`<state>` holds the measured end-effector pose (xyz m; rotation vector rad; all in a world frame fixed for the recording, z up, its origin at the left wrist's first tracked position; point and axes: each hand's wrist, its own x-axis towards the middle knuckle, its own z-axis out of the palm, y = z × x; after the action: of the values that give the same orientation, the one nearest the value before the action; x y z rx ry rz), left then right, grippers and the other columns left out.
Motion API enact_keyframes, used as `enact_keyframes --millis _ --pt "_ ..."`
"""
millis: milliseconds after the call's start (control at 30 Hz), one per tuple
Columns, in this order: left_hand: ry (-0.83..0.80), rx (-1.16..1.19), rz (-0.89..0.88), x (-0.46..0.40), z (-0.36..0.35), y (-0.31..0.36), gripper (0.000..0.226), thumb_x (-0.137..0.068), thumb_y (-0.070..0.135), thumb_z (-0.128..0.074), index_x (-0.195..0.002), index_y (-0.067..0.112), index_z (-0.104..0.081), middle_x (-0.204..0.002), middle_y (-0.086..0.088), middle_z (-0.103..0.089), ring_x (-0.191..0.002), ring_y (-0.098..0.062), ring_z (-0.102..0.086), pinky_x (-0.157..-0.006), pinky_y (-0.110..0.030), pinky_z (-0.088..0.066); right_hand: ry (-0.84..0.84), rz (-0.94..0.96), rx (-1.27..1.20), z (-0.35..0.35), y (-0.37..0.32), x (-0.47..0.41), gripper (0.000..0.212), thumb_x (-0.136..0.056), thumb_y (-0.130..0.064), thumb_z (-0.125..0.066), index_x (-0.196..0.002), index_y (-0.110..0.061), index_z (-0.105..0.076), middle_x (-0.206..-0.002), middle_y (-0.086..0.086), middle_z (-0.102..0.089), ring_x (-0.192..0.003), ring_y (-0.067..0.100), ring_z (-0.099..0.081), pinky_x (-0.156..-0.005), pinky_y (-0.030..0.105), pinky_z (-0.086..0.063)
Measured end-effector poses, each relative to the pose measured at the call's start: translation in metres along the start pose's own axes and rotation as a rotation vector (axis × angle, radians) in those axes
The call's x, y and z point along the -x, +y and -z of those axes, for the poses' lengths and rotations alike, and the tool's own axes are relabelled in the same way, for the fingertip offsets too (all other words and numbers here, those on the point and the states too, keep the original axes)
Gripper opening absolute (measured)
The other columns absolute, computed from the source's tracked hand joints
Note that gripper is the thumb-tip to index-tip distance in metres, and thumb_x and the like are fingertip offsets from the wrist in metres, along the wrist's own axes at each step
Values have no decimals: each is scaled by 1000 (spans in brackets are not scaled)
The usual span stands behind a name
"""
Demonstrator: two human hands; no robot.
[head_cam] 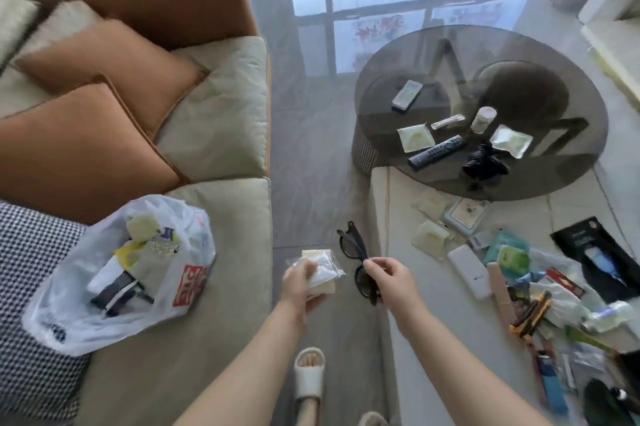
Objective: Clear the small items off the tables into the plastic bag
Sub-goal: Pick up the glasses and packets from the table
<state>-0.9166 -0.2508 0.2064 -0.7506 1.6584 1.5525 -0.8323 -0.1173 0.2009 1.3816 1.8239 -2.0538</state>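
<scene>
Head view: left hand (300, 281) curled round a clear packet (320, 269) with a pale block inside, held over the floor gap between sofa (221, 134) and low table (426, 304). Right hand (391, 278) pinching dark glasses (353, 249) near the hinge, one arm folded out and upward, lenses hanging just beside the packet. Bag (114, 273) lying open-mouthed on the sofa seat to the left, already part filled, walls slumped and thin. Likely handling: packet light, film slick and crinkly, block inside probably soft or crushable, so best cupped from beneath as now rather than nipped by a corner. Glasses light but fragile, lenses prone to scratching and arms to twisting; best held at the frame bridge or hinge, never by the lens, and laid on top of the bag's contents rather than dropped among hard items. Bag limp, with no rim to hold itself open; mouth probably needing a steadying hand. Still on the low table: power bank (469, 269), yellow knife (531, 314), sachets, wipes, black box (599, 252). On the glass table (588, 165): two remotes, a bottle (483, 119), flat pouches, crumpled black wrapper (485, 162).
</scene>
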Motion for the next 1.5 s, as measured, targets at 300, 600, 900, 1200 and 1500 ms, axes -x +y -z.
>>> enact_keyframes --millis 300,600,900,1200,1500 --pt "206 230 -80 -18 147 65 7 -80 21 -55 -82 16 -59 -84 -9 -61 -68 -21 -56 -56 -26 -47 -196 80 190 -158 -48 7 9 -86 -24 -61 -89 -19 -68 -71 -1 -66 -58 14 -56 -43 21 -39" --pt "436 301 -115 -70 292 111 42 -79 24 -68 -118 13 -55 -101 -5 -65 -87 -23 -63 -65 -30 -48 -350 79 321 -326 -75 -3 15 -85 -14 -58 -93 -11 -70 -75 5 -67 -59 16 -56 -55 28 -45" --pt "473 98 -56 -136 365 125 72 -77 34 -75 -138 18 -39 -132 -4 -49 -111 -27 -51 -84 -36 -42 -417 75 630 -427 -70 -36 44 -88 -11 -53 -131 -13 -52 -126 5 -60 -90 19 -63 -78 31 -55" --pt "558 -51 -77 -143 359 131 50 -79 13 -67 -126 19 -52 -79 14 -49 -67 -5 -48 -52 -22 -35 -364 157 787 -421 -70 -50 42 -88 -11 -52 -130 -14 -55 -129 1 -58 -112 19 -56 -83 25 -45" --pt "265 -389 -251 -107 274 142 38 -85 22 -62 -121 20 -52 -90 1 -66 -88 -16 -62 -72 -27 -46 -256 265 944 -334 -87 -35 37 -91 -19 -48 -129 -19 -52 -128 0 -54 -116 18 -51 -85 25 -41"
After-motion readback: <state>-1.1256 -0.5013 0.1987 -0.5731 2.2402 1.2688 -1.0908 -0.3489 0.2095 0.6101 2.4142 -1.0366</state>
